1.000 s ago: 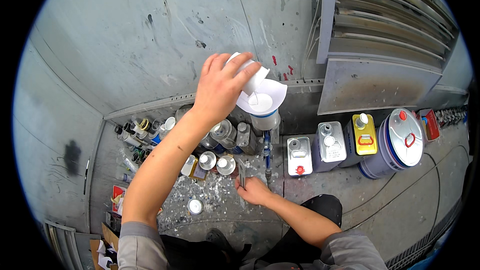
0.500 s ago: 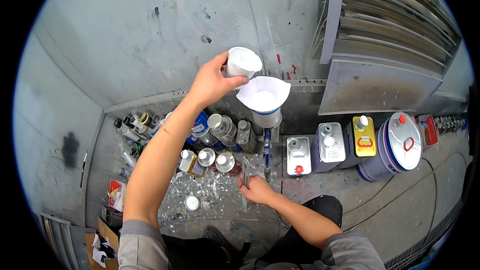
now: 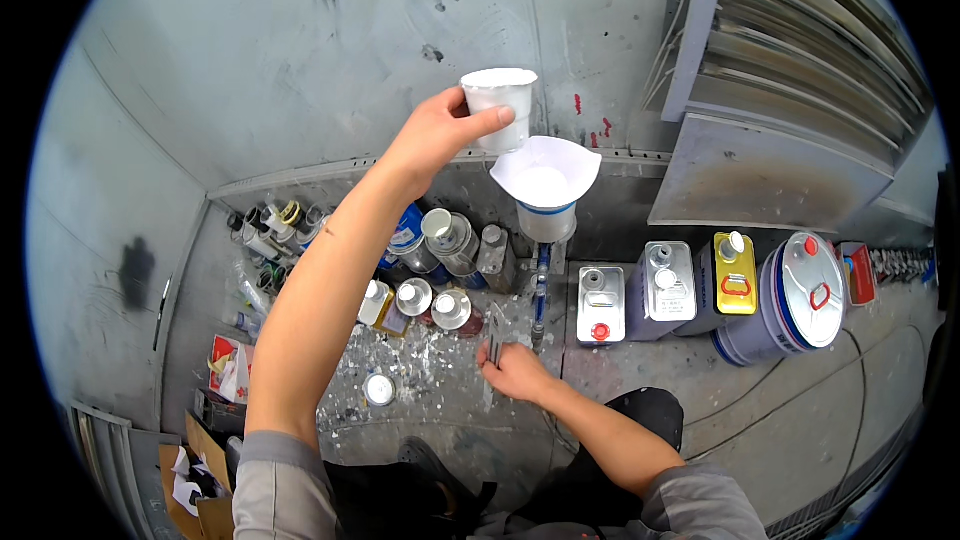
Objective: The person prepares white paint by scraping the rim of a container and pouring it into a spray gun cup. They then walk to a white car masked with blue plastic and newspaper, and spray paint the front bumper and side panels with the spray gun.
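My left hand (image 3: 445, 135) grips a white plastic cup (image 3: 500, 105) by its side, thumb across the front. The cup is nearly upright, its rim smeared white. Just below and right of it, a white paper strainer cone (image 3: 547, 172) sits in the top of a clear container (image 3: 547, 224) with a blue band. White material shows in the strainer's bottom. A blue and metal stem (image 3: 541, 290) runs down under the container. Lower down, my right hand (image 3: 520, 372) is closed round a thin grey metal piece (image 3: 494, 350), whose kind I cannot make out.
Left of the stem stand several paint cans (image 3: 452, 245) and bottles (image 3: 380, 305). A white lid-like round (image 3: 379, 389) lies on the paint-spattered floor. Right are metal canisters (image 3: 601, 305), a yellow-topped can (image 3: 735, 275) and a large drum (image 3: 810, 290). A cardboard box (image 3: 205, 450) is lower left.
My left hand has moved up and slightly right, and the cup has gone from tilted to nearly upright. My right hand stays low with the metal piece. The view has shifted a little.
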A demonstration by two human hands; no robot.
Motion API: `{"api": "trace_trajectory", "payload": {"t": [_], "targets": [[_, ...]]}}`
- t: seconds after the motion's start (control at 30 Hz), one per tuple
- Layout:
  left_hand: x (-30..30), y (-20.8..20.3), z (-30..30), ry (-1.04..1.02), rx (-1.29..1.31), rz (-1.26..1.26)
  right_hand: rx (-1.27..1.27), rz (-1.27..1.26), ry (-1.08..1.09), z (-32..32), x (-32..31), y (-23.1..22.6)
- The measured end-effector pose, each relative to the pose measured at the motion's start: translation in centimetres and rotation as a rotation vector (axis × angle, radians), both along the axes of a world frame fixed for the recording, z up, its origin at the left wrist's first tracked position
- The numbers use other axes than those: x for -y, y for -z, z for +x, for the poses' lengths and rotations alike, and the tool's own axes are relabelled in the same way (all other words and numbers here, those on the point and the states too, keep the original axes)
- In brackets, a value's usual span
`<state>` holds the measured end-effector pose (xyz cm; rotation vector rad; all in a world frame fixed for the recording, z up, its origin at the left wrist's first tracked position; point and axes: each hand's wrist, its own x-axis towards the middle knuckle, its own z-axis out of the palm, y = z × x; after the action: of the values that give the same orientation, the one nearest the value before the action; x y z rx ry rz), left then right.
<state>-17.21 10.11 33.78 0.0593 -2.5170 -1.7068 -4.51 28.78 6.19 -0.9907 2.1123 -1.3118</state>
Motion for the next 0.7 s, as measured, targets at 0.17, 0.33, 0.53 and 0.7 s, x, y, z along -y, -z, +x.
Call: {"api": "trace_trajectory", "payload": {"t": [0.17,0.33,0.53,0.7], "targets": [[1.7,0.1,1.3,-0.054,-0.048,0.212,0.021,-0.062,-0.055,1.9,0.8,1.8],[5.2,2.4,7.1,-0.077,-0.244,0.412,0.121,-0.071,-0.039,1.1,0.9,1.3],[10.7,17.4,17.8,-0.265,-0.045,0.422,0.161,-0.014,0.105,0.7,-0.2,0.7],[14.7,41.0,26.9,-0.674,0.288,0.500,0.215,0.018,0.123,1.0,0.5,1.4]]}}
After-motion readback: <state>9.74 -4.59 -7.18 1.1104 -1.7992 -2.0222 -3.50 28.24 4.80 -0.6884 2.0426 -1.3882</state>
